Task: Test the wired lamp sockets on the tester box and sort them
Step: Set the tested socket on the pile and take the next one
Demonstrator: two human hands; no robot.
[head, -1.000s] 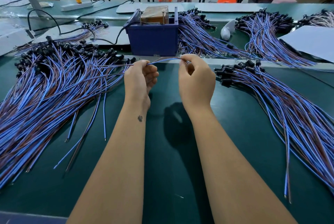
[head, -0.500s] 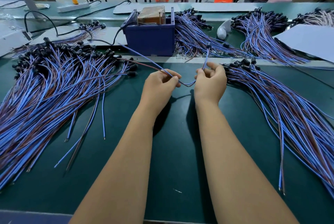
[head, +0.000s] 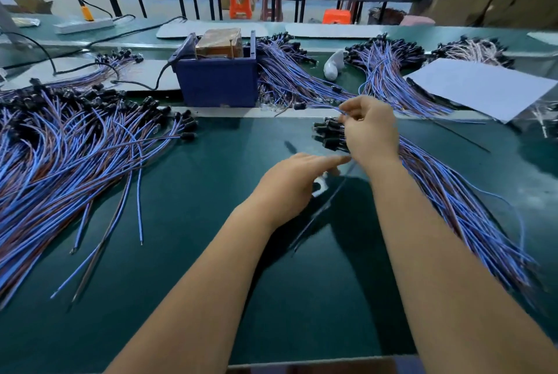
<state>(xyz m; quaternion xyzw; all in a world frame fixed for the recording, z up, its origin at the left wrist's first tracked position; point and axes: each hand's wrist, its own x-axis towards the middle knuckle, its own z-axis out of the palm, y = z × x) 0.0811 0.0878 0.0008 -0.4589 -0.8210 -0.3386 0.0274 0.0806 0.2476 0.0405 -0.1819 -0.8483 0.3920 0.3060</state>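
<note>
My right hand point(head: 370, 133) hovers over the socket end of the right-hand pile of wired sockets point(head: 453, 198), with thumb and fingers pinching a blue-brown wired socket's lead point(head: 324, 210). That lead trails down-left as a blur across the green mat. My left hand point(head: 294, 182) lies just left of it, fingers stretched toward the right wrist, holding nothing I can make out. The blue tester box point(head: 217, 84) stands behind, with a brown block point(head: 219, 41) inside. A large pile of wired sockets point(head: 69, 150) covers the left.
More bundles of wired sockets point(head: 290, 78) lie right of the box, and another bundle point(head: 383, 72) further back. A white sheet point(head: 483, 87) is at the right, a white object point(head: 333, 67) beside the bundles, and a power strip point(head: 84, 25) with cables at the back left.
Both hands moved right from in front of the box. The right hand carried the wired socket over the right pile, and the left hand released the wire and straightened its fingers.
</note>
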